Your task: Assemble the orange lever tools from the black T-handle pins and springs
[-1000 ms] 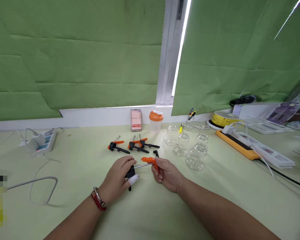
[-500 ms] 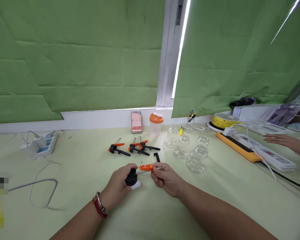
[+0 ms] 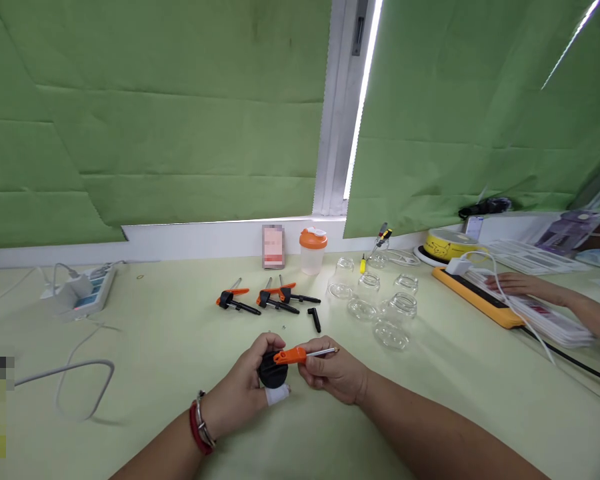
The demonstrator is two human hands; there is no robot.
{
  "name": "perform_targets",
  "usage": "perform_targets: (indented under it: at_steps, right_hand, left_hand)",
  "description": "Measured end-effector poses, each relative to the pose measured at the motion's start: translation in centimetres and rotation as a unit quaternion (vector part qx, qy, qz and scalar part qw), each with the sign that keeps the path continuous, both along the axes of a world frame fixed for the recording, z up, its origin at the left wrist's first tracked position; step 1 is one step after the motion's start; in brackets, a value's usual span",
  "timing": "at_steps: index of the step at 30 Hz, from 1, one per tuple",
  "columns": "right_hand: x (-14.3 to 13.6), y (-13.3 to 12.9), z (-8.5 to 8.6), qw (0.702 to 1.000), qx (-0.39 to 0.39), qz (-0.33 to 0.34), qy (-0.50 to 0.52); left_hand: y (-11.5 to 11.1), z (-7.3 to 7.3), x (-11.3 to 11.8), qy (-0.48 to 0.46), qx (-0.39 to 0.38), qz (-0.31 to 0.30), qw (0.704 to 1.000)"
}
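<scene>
My left hand (image 3: pixel 247 380), with a white wrap on its thumb, is closed round a black round knob-like part (image 3: pixel 273 371). Between the fingertips of my right hand (image 3: pixel 330 375) is an orange lever-shaped piece (image 3: pixel 291 356) with a hole near its left end, overlapping the black part's face. A thin metal rod (image 3: pixel 324 351) lies in line with it and points right over my fingers; whether the two are one piece I cannot tell. Beyond my hands lie a small black bent part (image 3: pixel 315 320) and three black-and-orange assemblies with metal rods (image 3: pixel 237 302).
Several clear glass jars (image 3: pixel 363 307) stand right of centre. An orange-lidded cup (image 3: pixel 313 252) and a phone (image 3: pixel 273 247) are by the wall. Screwdrivers (image 3: pixel 383 235) stand farther right. A co-worker's hand (image 3: pixel 513 283) rests near the orange power strip (image 3: pixel 475 298). Cables lie left.
The metal rod, earlier pointing left toward the black part, now points right. The black part has turned its round face up. A co-worker's hand has moved left onto the white trays.
</scene>
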State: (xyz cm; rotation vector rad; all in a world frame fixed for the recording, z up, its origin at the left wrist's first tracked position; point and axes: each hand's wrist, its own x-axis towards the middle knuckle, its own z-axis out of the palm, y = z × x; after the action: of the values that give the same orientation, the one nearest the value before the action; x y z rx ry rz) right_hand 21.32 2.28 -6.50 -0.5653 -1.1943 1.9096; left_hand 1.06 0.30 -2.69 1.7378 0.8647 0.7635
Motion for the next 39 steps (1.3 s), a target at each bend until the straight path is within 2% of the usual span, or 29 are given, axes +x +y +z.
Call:
perform_targets:
  at_steps: [11, 17, 24, 31, 39]
  right_hand:
    - [0.0, -0.1, -0.2, 0.999, -0.006, 0.003, -0.038]
    - [-0.2, -0.6, -0.1, 0.997, 0.033, 0.035, -0.059]
    - [-0.4, -0.7, -0.2, 0.998, 0.022, 0.020, -0.059]
    - [-0.6, -1.1, 0.3, 0.995, 0.043, 0.027, -0.084]
    - [-0.3, -1.1, 0.8, 0.986, 0.094, 0.068, -0.119]
  left_hand:
    - [-0.6, 0.3, -0.1, -0.069, -0.107, -0.086, 0.988]
    - [-0.9, 0.6, -0.1, -0.065, -0.098, -0.105, 0.987]
    - [-0.7, 0.8, 0.0, -0.060, -0.098, -0.113, 0.987]
    - [-0.6, 0.6, -0.2, -0.039, -0.114, -0.126, 0.985]
    - [-0.6, 0.7, -0.5, -0.002, -0.060, -0.152, 0.987]
